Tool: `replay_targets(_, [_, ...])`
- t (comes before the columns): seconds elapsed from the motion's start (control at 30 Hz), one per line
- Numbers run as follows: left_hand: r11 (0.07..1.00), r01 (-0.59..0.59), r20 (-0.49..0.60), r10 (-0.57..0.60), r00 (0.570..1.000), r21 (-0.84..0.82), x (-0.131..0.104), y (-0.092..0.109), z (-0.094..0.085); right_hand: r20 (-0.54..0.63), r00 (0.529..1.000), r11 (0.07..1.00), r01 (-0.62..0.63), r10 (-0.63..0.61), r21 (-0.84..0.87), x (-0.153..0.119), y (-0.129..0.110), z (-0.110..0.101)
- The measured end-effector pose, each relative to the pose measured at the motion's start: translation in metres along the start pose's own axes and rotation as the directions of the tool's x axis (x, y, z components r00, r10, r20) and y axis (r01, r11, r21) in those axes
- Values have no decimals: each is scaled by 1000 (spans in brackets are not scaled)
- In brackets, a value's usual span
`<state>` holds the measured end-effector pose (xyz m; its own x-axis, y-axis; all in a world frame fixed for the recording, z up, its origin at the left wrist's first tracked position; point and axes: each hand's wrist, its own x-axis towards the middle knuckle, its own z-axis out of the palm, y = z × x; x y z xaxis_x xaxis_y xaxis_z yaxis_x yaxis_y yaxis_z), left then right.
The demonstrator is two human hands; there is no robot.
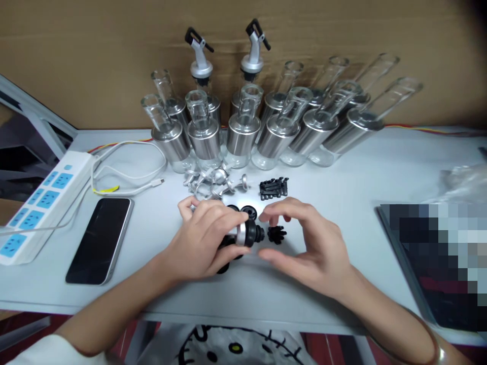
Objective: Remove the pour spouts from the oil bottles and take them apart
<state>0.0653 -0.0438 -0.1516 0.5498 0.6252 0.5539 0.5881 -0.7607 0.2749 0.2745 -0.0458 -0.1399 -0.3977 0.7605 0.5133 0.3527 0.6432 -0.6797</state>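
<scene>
My left hand (pixel 211 235) is closed around a silver bottle pourer (pixel 241 234), whose ribbed black stopper (pixel 255 233) points right. Fingers cover the rest of the pourer. Just right of the stopper's tip, my right hand (pixel 310 243) has its thumb and fingers apart, holding nothing. Between the hands lies a small pile of black pieces (pixel 277 234). Black round rings (pixel 249 212) lie behind and partly under my left hand. Farther back are silver spout parts (pixel 218 182) in a heap and a row of black levers (pixel 274 188).
Several glass bottles with steel sleeves (pixel 243 137) stand at the back; two carry pourers (pixel 252 56). To the left are a phone (pixel 99 241), a white cable (pixel 129 144) and a power strip (pixel 45 203). A dark tablet-like device (pixel 411 263) and clear plastic (pixel 464 187) lie right.
</scene>
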Motion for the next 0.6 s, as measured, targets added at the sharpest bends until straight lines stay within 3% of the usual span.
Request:
replay_targets(0.13, [997,-54,-60,57,997,53,1,1,2,104,976,973,-204,194,103,1,-1,1])
replay_targets(0.33, [994,-7,-78,16,997,110,-1,2,5,184,902,887,-423,392,186,2,-5,1])
replay_targets(0.47, [996,39,-37,-36,999,83,-3,1,5,133,919,895,-393,372,211,-1,-2,2])
replay_targets(0.6, [996,70,10,-70,997,48,-4,0,5,80,976,962,-214,203,172,-3,1,4])
